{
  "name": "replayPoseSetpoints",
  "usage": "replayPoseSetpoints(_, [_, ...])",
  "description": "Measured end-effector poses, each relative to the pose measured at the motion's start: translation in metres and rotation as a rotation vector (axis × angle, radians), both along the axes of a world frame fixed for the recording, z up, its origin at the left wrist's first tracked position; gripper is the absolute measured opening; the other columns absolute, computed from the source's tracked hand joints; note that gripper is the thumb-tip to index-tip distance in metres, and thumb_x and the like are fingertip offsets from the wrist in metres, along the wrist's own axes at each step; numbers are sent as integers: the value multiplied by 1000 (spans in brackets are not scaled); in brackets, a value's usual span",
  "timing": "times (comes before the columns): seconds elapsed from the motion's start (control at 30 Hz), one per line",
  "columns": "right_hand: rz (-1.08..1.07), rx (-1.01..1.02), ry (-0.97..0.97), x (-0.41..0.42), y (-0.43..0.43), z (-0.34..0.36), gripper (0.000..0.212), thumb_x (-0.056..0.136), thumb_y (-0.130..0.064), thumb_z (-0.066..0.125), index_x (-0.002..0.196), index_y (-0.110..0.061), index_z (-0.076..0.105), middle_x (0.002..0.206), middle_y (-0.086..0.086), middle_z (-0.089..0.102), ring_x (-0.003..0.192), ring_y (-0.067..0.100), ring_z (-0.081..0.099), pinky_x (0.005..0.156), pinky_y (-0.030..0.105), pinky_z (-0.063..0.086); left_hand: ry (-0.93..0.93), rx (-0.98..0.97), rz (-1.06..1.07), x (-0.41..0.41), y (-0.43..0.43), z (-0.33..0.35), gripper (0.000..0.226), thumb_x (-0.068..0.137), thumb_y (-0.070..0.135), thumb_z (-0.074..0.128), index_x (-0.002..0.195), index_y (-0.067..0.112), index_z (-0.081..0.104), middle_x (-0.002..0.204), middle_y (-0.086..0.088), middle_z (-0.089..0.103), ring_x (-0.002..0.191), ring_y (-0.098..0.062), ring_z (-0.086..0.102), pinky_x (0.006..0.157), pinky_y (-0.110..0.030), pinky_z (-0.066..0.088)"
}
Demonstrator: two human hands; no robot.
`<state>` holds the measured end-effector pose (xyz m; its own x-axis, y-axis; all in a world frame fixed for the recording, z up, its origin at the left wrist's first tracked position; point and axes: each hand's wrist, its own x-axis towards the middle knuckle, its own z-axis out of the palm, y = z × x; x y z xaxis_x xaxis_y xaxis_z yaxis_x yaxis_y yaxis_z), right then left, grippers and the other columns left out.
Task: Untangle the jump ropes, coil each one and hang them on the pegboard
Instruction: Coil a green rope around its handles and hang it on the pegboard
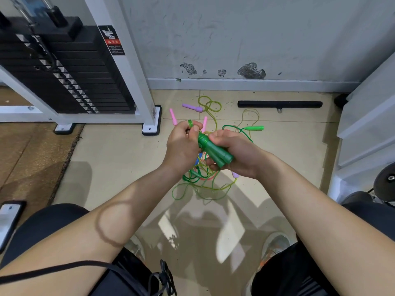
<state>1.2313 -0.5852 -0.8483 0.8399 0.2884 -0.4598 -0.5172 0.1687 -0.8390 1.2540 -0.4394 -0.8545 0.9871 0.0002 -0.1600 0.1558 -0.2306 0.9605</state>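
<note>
Beige floor tiles [119, 159] are bounded at the far side by a scuffed grey wall [235, 39], and a black weight stack [64, 67] in a white frame is seen at the left. No pegboard is shown. A black bar [280, 104] is laid along the foot of the wall. On the tiles ahead a tangle of jump ropes [203, 184] is spread, green, yellow-green and reddish cords being crossed over one another. The right grip [237, 154] is clenched round a pair of dark green handles [213, 150], which are held side by side with their long axis run from the near right towards the far left. Their cord ends are pointed at the left grip [181, 146], by which a loop of green cord [190, 123] is pinched between thumb and fingers just beyond the handle tips. Since the cord leaves the handles on the left grip's side, the coiling is judged to fall to that grip, with the handles used as the anchor. A light green handle [254, 127], a purple handle [192, 107] and two pink handles [173, 117] are scattered on the floor beyond both grips
</note>
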Motion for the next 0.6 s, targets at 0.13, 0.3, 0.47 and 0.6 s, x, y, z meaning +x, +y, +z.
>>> replayPoseSetpoints(0.13, [-4, -89, -111, 3, -3, -7, 10, 105, -16, 49, 104, -9, 55, 92, 16, 71, 56, 20, 54, 64, 36, 41, 59, -125, -18, 2, 5, 7, 19, 104, 11, 50, 96, 8, 67, 81, -13, 59, 51, -13, 54, 58, -24, 53])
replayPoseSetpoints(0.3, [46, -126, -169, 0, -4, -6, 11, 106, -16, 46, 105, -9, 54, 95, 16, 72, 54, 18, 51, 60, 33, 41, 191, -270, -84, 3, 19, 8, 17, 101, 10, 56, 100, 5, 71, 93, -6, 67, 68, -12, 58, 70, -22, 50])
replayPoseSetpoints(0.47, [57, -175, -199, 2, -5, -9, 10, 106, -17, 47, 100, -12, 54, 91, 13, 72, 57, 18, 52, 62, 33, 43, 245, -347, -242, 5, 30, 9, 30, 92, 7, 69, 116, -8, 61, 89, -15, 66, 72, -26, 61, 83, -31, 58])
replayPoseSetpoints(0.6, [44, -195, -207, 1, -5, -10, 13, 105, -16, 48, 94, -14, 55, 85, 10, 72, 62, 19, 54, 60, 29, 46, 169, -210, -357, 7, 35, 11, 22, 88, -5, 69, 107, 4, 62, 92, -19, 69, 78, -27, 68, 88, -34, 57])
